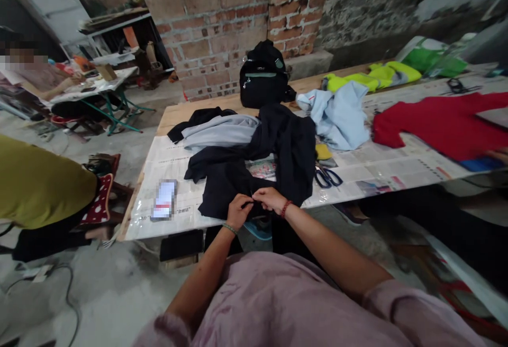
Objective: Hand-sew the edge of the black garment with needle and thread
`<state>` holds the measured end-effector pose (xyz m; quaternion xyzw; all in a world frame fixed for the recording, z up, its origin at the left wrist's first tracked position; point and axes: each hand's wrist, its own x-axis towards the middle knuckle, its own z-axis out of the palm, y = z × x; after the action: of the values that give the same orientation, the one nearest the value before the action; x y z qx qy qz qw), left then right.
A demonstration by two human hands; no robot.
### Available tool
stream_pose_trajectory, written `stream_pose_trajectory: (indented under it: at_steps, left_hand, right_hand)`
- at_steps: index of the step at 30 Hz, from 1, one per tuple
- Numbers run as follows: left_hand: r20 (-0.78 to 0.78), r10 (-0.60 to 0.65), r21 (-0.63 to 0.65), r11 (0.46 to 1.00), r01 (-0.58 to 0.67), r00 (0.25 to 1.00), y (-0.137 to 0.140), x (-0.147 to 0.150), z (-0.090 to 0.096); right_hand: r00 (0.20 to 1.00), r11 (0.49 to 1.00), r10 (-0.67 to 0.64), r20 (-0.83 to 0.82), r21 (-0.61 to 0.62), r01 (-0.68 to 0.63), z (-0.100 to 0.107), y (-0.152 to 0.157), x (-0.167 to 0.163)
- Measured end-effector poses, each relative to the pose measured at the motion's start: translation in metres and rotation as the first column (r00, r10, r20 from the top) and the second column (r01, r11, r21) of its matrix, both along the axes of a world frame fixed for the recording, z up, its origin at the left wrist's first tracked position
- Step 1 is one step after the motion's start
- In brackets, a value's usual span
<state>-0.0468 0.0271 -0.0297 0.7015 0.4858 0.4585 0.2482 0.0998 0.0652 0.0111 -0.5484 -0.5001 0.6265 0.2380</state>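
A dark navy garment [296,151] lies bunched on the table, with grey lining or cloth [222,131] showing among its folds. Its near edge is pinched in the fingers of my left hand [238,212], at the table's front edge. My right hand [270,199] is closed too, its fingertips meeting the left ones at the cloth. Whatever sits between the right fingertips is too small to make out. Blue-handled scissors [328,176] lie to the right of the garment, by a yellow piece [323,151].
The table [138,215] is covered with newspaper under clear plastic. A phone [164,200] lies at left, and a black backpack [264,74] stands behind. Light blue cloth [345,117], a red garment [432,125] and a yellow vest [373,76] lie rightward. Other people sit nearby.
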Motion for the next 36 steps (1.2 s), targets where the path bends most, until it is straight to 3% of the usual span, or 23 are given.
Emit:
stream_pose_trajectory:
  at_steps: [12,22,36]
  left_hand:
    - [0.022,-0.024,-0.021,0.999,0.025,0.999,0.000,0.001,0.001]
    - [-0.004,0.016,-0.105,0.994,-0.016,1.000,0.003,0.000,0.005]
    - [-0.064,-0.215,-0.205,0.958,0.198,0.974,0.011,-0.007,0.002]
  right_hand:
    - [0.984,0.990,0.102,-0.146,-0.079,-0.114,-0.002,0.010,0.003]
    - [0.971,0.999,-0.044,-0.235,-0.026,0.039,-0.010,0.009,-0.003]
    - [0.960,0.981,-0.101,-0.260,-0.188,0.052,-0.019,0.009,-0.008]
